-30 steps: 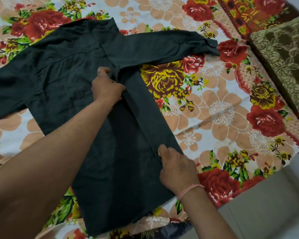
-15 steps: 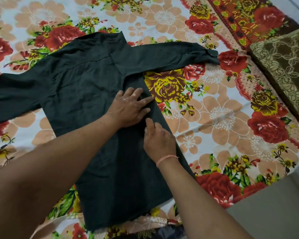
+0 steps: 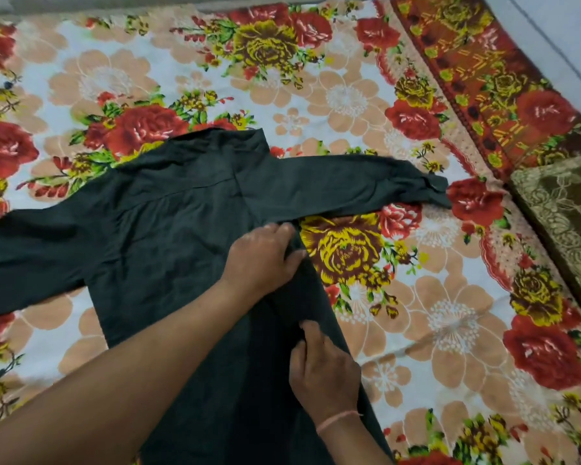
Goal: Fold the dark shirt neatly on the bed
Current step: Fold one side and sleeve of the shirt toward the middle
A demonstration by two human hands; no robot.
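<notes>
The dark shirt (image 3: 168, 236) lies spread flat on the floral bed sheet (image 3: 450, 313), collar (image 3: 228, 142) away from me. Its right side is folded inward along a straight edge. One sleeve (image 3: 349, 182) stretches out to the right, the other sleeve (image 3: 31, 250) to the left. My left hand (image 3: 262, 260) sits where the right sleeve meets the body, fingers curled around the top of the folded edge. My right hand (image 3: 322, 370) rests flat lower down on the same fold, fingers pointing up along it.
An olive-brown patterned blanket (image 3: 564, 209) lies at the right side of the bed. The sheet's dark red border (image 3: 483, 78) runs along the far right, with a pale wall (image 3: 557, 28) beyond it.
My right hand has slid down the folded edge toward me. My left hand has shifted up to the sleeve joint and curled onto the cloth. The view has tilted upward.
</notes>
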